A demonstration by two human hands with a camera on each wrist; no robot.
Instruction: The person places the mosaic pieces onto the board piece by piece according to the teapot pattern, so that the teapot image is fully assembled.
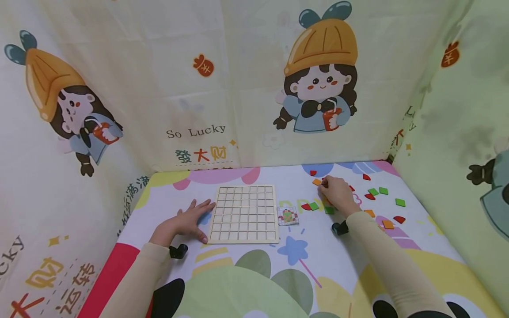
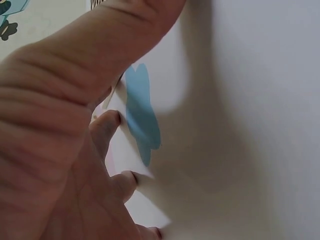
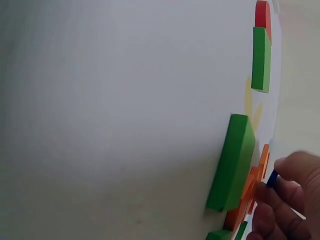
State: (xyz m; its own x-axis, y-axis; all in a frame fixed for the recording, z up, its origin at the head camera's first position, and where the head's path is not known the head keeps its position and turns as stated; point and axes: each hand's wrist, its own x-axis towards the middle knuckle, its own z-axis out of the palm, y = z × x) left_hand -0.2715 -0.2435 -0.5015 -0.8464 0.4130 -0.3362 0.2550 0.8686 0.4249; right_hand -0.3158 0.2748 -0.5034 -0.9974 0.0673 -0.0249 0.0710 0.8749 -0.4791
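Note:
A pale wooden grid board (image 1: 214,221) with rows of square cells lies flat on the table. My left hand (image 1: 184,223) rests along its left edge, fingers spread, thumb by the near corner; in the left wrist view those fingers (image 2: 122,185) reach down to the tabletop. Beyond the board's right side, my right hand (image 1: 338,194) is among scattered coloured pieces. It pinches a small dark blue piece (image 3: 272,178) between thumb and finger, hidden in the head view. A green square piece (image 3: 234,165) and orange ones (image 3: 248,192) lie near that hand.
A small pattern card (image 1: 288,216) lies against the board's right edge. Red quarter-round pieces (image 1: 399,219), green squares (image 1: 400,202) and orange squares (image 1: 387,225) are spread over the table's right side. A printed cloth wall (image 1: 250,101) rises behind the table.

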